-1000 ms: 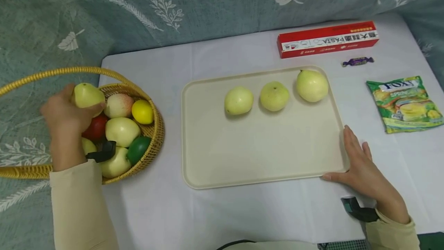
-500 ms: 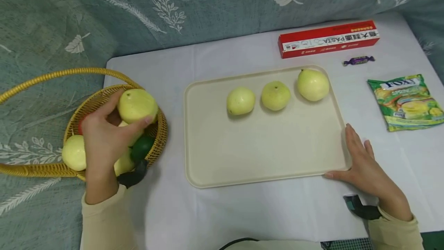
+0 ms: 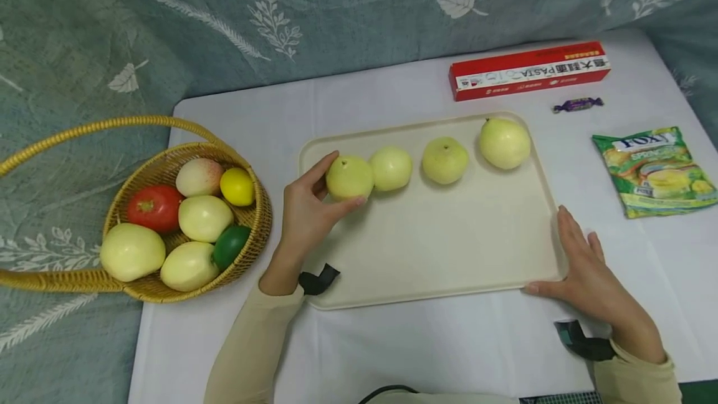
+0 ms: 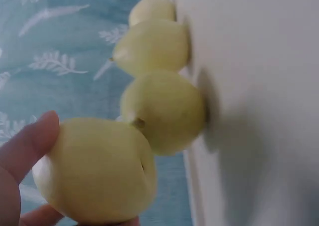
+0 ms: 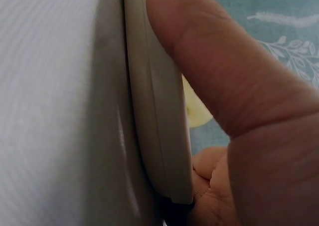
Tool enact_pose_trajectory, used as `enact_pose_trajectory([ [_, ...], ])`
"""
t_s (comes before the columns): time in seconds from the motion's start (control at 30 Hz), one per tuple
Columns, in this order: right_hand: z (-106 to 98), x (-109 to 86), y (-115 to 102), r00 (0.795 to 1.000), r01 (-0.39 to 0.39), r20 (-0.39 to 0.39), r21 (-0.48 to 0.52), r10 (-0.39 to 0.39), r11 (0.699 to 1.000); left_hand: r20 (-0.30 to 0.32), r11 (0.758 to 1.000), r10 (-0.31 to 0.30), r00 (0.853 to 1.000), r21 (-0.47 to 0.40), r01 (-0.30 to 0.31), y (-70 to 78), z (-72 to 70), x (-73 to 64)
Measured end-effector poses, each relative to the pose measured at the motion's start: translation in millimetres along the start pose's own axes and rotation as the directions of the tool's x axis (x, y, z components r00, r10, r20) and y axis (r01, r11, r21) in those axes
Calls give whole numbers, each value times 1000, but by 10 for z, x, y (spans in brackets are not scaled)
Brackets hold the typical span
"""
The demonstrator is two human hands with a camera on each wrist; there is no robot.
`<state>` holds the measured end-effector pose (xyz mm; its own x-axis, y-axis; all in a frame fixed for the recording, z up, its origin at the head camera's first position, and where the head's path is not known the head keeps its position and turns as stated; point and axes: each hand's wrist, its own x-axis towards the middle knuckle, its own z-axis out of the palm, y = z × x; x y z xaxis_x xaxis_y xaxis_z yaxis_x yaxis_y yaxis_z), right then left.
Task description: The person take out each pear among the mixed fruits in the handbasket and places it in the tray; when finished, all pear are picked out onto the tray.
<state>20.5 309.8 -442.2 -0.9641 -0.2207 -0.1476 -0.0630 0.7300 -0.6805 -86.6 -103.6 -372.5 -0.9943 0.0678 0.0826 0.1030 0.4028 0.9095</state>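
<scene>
My left hand (image 3: 308,214) grips a pale yellow-green pear (image 3: 350,177) between thumb and fingers, over the left part of the beige tray (image 3: 437,248). In the left wrist view the held pear (image 4: 94,171) is seen close to another pear (image 4: 164,111). A row of 3 similar fruits, a left one (image 3: 391,168), a middle one (image 3: 445,160) and a right one (image 3: 505,143), sits along the tray's far side. My right hand (image 3: 589,267) rests at the tray's near right corner, thumb on the front edge, fingers extended along the side.
A wicker basket (image 3: 262,220) with a tall handle stands at the left, holding several fruits, including a red one (image 3: 154,208) and a yellow lemon (image 3: 237,186). Behind the tray lies a red pasta box (image 3: 530,71). A purple wrapped candy (image 3: 578,105) and green snack bag (image 3: 653,170) lie at right.
My left hand has lifted the pear out of the basket and carried it right, over the tray beside the row. The right hand has stayed at the tray's corner.
</scene>
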Motion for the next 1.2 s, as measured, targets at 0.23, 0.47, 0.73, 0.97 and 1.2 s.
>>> enact_pose_trajectory([
  [0.23, 21, -13, 9, 1000, 5, -4, -13, -5, 1000, -10, 996, -93, 996, -10, 92, -201, 57, 102],
  [0.47, 24, -20, 15, 1000, 7, 0, -3, -7, 1000, 15, 994, -103, 995, 29, 102, -324, 106, 130],
  [0.73, 24, -17, 7, 1000, 2, 2, -1, -2, 1000, 60, 994, -90, 994, 67, 86, -288, 32, 100],
  [0.97, 20, -10, -3, 1000, 4, -1, -14, -4, 1000, 22, 996, -45, 999, 84, 43, -94, -239, 16],
  [1.2, 36, -23, -3, 1000, 14, -19, -15, -14, 1000, -197, 972, 1, 980, 230, 45, 76, -700, -78],
])
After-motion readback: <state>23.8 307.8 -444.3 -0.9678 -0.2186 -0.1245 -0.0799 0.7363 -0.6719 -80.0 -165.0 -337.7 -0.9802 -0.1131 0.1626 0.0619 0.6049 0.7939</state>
